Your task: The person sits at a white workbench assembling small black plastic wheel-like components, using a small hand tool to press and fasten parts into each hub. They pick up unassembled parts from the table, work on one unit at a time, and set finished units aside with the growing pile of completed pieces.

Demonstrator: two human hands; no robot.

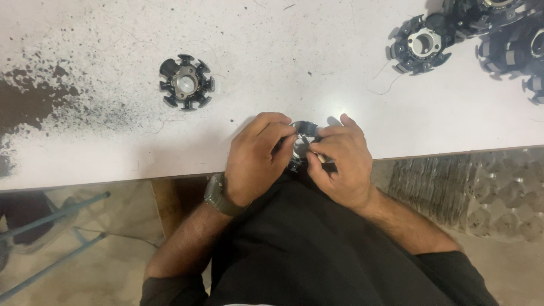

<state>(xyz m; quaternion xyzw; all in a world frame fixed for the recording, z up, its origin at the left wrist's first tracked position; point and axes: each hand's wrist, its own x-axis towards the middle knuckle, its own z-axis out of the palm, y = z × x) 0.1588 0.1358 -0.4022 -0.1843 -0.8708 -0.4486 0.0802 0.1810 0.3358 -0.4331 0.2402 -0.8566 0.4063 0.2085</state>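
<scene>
Black toothed stator core (302, 148) sits clamped between left hand (258, 158) and right hand (340, 164) at the white table (283, 68) edge, equally close to both.

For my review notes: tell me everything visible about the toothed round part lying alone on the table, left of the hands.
The lone stator core is a round, dark part with stubby T-shaped teeth radiating outward around a lighter grey metal hub with a central bore. It looks like metal with black plastic covering on the teeth. It lies flat on the white table, beside a patch of dark specks, apart from both hands and touching nothing else.
</scene>
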